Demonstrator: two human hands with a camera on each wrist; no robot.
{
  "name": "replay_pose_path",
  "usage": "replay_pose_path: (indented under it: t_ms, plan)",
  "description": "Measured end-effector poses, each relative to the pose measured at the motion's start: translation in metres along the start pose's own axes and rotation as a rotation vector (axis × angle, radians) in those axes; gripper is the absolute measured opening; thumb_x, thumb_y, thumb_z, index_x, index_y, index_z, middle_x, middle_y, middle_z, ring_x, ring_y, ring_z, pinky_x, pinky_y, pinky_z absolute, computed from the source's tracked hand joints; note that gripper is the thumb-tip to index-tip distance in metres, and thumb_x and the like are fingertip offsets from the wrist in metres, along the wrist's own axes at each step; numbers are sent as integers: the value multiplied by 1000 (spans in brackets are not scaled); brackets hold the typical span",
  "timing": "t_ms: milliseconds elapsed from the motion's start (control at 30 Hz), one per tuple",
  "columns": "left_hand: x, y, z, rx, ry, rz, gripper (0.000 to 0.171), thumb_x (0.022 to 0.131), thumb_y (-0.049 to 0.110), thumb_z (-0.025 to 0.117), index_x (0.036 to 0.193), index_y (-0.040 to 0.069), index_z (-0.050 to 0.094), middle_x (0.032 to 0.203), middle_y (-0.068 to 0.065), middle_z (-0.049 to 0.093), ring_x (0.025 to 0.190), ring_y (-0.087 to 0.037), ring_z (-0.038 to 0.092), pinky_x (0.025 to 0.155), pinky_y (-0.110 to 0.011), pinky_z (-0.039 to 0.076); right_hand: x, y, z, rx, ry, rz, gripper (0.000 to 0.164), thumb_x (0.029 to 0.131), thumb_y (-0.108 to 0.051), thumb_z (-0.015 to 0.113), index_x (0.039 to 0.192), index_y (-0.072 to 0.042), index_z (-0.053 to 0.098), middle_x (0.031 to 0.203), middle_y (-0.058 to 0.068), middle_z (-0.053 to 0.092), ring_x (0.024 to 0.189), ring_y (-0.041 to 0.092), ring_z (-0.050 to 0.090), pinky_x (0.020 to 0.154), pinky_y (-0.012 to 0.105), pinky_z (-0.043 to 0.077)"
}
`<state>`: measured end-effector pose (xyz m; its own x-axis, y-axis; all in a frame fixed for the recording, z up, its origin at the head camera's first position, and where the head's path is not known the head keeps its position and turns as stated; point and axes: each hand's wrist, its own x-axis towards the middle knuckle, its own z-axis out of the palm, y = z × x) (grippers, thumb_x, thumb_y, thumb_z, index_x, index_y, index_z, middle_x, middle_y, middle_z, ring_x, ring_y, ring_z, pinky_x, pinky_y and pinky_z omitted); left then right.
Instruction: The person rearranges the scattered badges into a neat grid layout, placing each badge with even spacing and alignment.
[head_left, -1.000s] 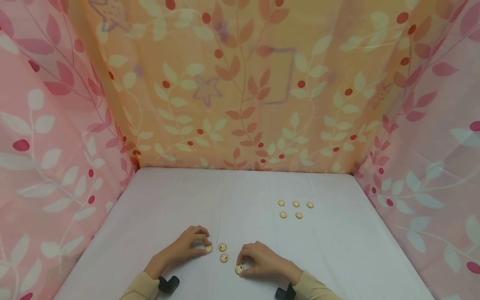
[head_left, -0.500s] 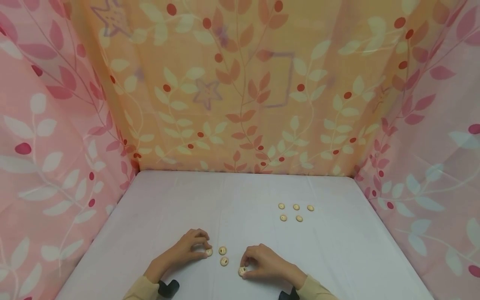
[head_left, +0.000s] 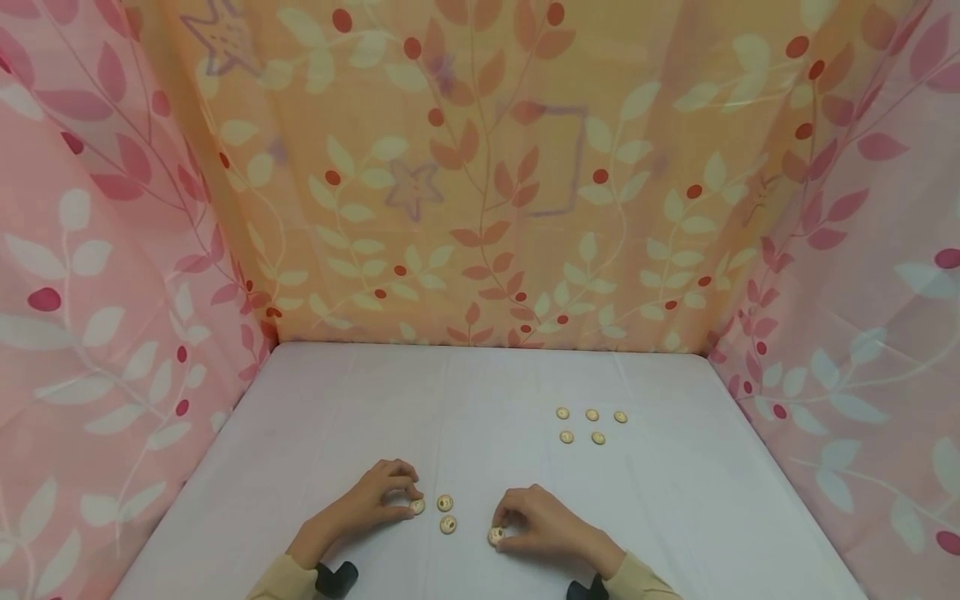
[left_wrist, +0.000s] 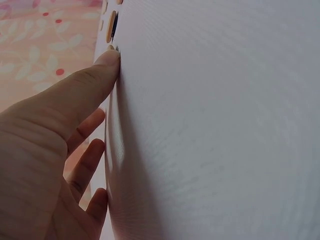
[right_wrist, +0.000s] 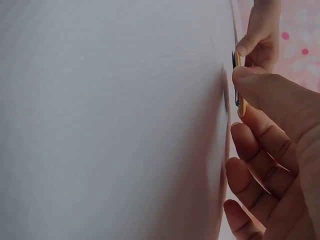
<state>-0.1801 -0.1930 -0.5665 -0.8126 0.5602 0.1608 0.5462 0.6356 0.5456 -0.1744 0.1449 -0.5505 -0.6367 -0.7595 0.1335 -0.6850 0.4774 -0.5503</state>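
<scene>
While the left hand pinches one round disc just left of the middle pair of discs, the right hand pinches another disc, farther off to the pair's right, slightly closer in.

The left hand pinches, thumb extended; facing it, the right hand pinches too, its lower fingers bent.

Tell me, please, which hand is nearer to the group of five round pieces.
Right. The right hand is in front of the group of five, slightly to its left; the left hand is also in front, but farther left.
</scene>
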Motion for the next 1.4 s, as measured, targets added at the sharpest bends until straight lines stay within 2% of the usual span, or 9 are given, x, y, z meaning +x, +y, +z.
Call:
replay_pose_path:
  t_ms: [300,500,833,1000,1233,1400]
  plan:
    - [-1,-2,1,5,19,17,14,82,44,65,93,37,64,114,12,52,106,-13,44,89,-44,39,-7,13,-11,-41,74,29,18,78,-38,72,91,-31,62,85,-24,58,76,-4,51,73,20,41]
    - [-1,0,-1,-3,14,6,13,82,44,65,93,37,64,114,12,52,108,-14,44,90,-46,39,-10,21,-18,-67,113,43,17,78,-37,72,90,-31,62,84,-23,58,74,-3,52,72,21,42]
    - [-2,0,-1,-10,3,-7,13,81,44,66,92,37,64,115,12,52,111,-16,44,93,-48,37,-16,25,-26,-96,190,42,21,75,-32,76,89,-25,63,83,-17,61,72,1,53,67,19,43]
    - [-2,0,-1,-15,1,-21,14,81,47,64,92,38,64,114,13,51,110,-16,44,93,-49,38,-19,30,-29,-99,199,101,21,74,-32,77,89,-26,63,83,-18,61,71,1,52,66,19,42]
    - [-3,1,-1,-4,17,-3,13,81,46,65,92,39,63,114,14,51,110,-15,44,92,-49,39,-25,35,-35,-105,197,180,22,74,-35,76,90,-30,62,84,-21,59,72,1,51,67,20,41]
    - [-2,1,-1,-21,15,-7,13,82,43,66,94,38,63,114,13,51,111,-15,44,93,-50,38,-28,40,-37,-138,235,213,20,75,-36,76,88,-31,62,82,-22,57,70,2,50,65,20,40]
